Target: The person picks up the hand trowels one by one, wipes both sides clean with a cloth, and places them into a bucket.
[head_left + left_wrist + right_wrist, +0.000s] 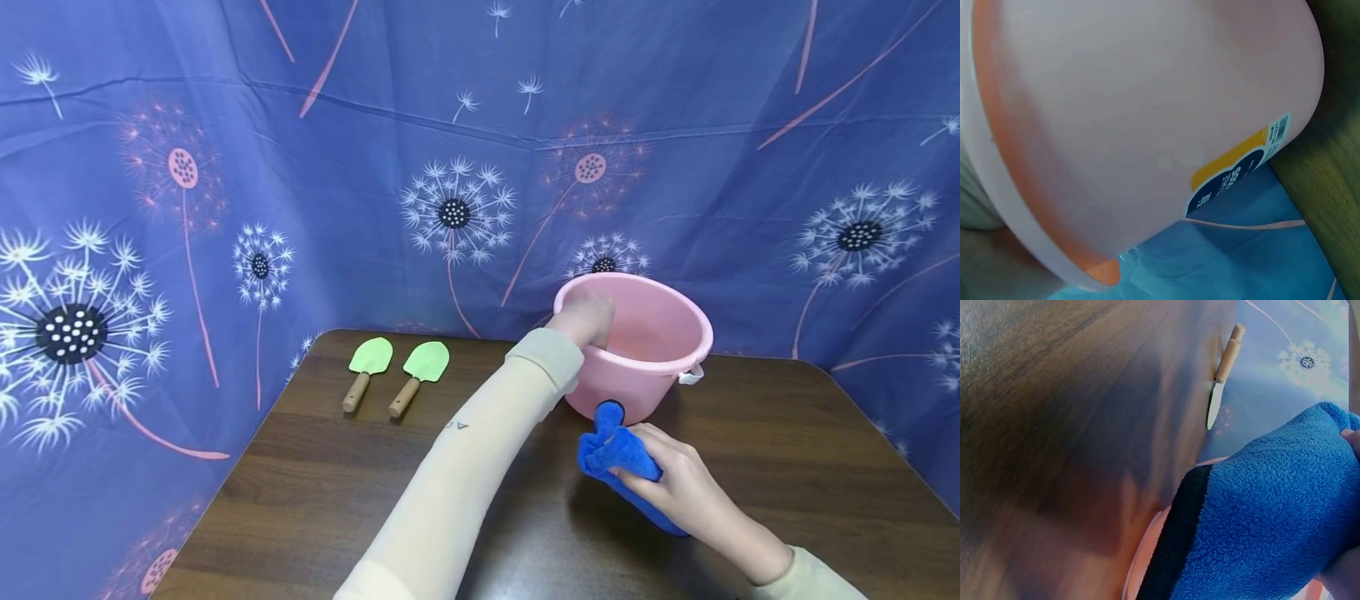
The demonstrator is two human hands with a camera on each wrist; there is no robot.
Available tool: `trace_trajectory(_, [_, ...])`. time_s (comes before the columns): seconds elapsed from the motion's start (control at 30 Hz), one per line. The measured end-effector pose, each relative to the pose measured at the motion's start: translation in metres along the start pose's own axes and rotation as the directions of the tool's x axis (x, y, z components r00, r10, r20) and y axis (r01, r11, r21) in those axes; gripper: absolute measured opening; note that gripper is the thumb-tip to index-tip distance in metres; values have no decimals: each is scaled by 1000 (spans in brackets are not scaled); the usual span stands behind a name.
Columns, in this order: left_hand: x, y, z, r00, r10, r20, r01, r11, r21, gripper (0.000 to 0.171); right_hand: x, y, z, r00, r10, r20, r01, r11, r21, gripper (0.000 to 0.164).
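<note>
A pink bucket (pixel 693 364) stands toward the back right of the wooden table. My left hand (pixel 588 317) reaches over its near left rim, and the fingers are hidden inside; whether they grip anything does not show. In the left wrist view the bucket's outer wall (pixel 1129 137) fills most of the picture, with a printed label (pixel 1238 165) low on it. My right hand (pixel 678 475) holds a bunched blue cloth (pixel 622 454) by the bucket's lower front wall. Up close, the cloth (pixel 1266 512) looks fluffy, with a dark edge band.
Two trowels with light green blades, a left one (pixel 371 356) and a right one (pixel 427 362), lie side by side at the back left of the table (pixel 315 500). A white handle fitting (pixel 691 376) sticks out at the bucket's right side. A blue dandelion-print curtain (pixel 360 183) hangs behind.
</note>
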State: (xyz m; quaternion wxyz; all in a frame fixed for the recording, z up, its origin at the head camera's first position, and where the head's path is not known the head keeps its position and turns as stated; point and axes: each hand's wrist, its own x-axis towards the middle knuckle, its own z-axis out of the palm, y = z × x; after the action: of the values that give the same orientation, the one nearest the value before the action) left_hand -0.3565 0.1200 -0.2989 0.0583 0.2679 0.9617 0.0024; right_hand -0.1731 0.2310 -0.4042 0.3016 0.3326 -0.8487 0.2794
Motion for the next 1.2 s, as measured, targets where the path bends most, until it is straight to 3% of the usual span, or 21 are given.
trace_trajectory(0.43, [1,4,12,996,-88,27,90,993,-77,22,-2,0,-1,1000,24,-2,-24,1000,-8,51])
trace_trajectory(0.8, [-6,4,6,999,-42,-6,42,998,-54,22,-1,0,-4,998,68,11,-68,998,-8,53])
trace_trajectory(1.2, [-11,1,-16,996,-14,87,15,1000,-8,26,0,-2,-4,1000,20,6,-20,1000,-7,50])
